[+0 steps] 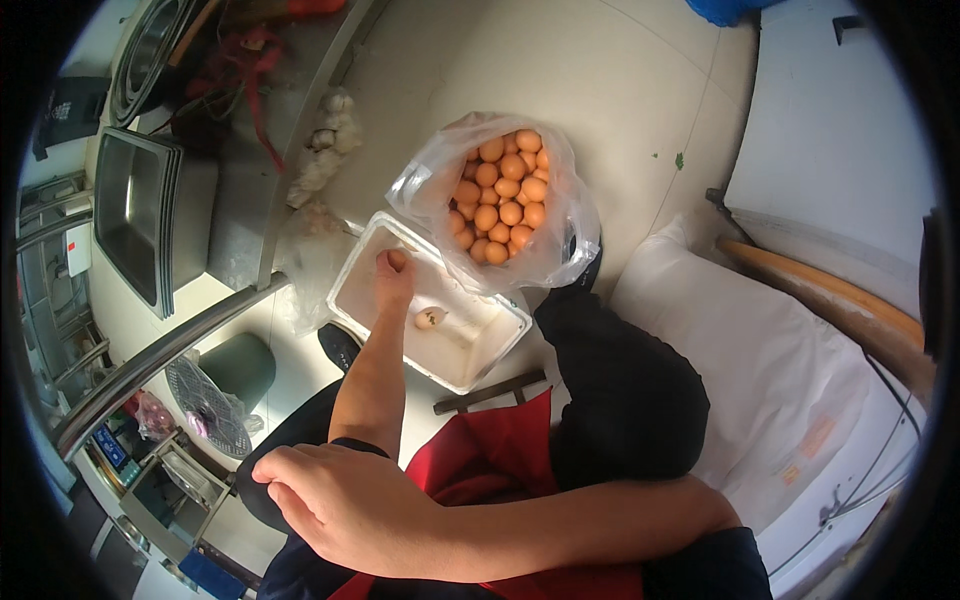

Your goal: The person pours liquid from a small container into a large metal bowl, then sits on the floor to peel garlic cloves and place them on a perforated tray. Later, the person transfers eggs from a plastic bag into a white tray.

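In my left hand (394, 281) is a brown egg (396, 259), held inside a white foam box (433, 381) on the floor. A pale round thing with green specks (429, 319), perhaps another egg, lies on the box's bottom. Against the box's far right side stands a clear plastic bag (574, 161), its mouth wide and full of brown eggs (506, 187). My right arm crosses my body above a red apron (487, 450). Near my left upper arm, my right hand (337, 510) is bent, most of its fingers hidden below it.
At left, a steel table (300, 112) carries stacked steel pans (139, 217), with a metal bar (172, 349) below. Garlic bulbs (326, 142) lie beside it. A green bucket (240, 371) and a grey perforated basket (206, 409) stand lower left. A white sack (720, 337) lies at right.
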